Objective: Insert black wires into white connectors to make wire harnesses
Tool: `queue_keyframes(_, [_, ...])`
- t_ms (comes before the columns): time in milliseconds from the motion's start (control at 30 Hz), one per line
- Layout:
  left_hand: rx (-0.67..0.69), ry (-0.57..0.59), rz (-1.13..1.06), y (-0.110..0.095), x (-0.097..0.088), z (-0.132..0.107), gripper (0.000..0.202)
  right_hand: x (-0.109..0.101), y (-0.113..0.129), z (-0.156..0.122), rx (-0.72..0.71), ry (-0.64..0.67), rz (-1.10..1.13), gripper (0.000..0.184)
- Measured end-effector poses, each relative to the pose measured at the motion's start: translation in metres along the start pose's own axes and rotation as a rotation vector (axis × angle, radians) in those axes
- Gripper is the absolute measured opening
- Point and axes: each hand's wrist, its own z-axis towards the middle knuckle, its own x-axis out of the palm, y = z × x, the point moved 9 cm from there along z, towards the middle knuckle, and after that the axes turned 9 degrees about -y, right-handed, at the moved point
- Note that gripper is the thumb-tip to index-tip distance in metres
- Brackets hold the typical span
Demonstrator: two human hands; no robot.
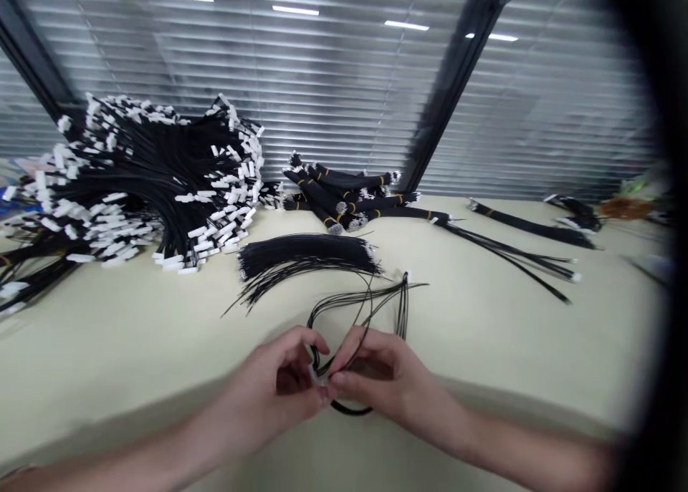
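Note:
My left hand [279,388] and my right hand [384,381] meet near the table's front edge, fingertips pinched together. Between them sits a small white connector [318,377], with thin black wires [370,309] looping up and away from it over the table. My left hand pinches the connector; my right hand pinches the wires right at it. Just beyond the hands lies a loose bunch of black wires [306,257] with bare ends.
A big heap of black wires with white connectors [145,184] fills the left of the cream table [484,334]. Tied wire bundles [344,195] lie at the back centre, more wire bundles [529,225] to the right. Window blinds stand behind.

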Motion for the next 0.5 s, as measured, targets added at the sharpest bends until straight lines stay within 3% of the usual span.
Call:
queue_keyframes(200, [0.027,0.027,-0.027,0.0013,0.001,-0.0023,0.023,-0.0065,-0.0039,0.0013,-0.015,-0.094,-0.046,0.013])
queue_keyframes(500, [0.073,0.066,-0.023,-0.0002,0.0021,-0.0041,0.018,-0.0101,-0.0061,0.0047,0.003,-0.121,-0.138,0.016])
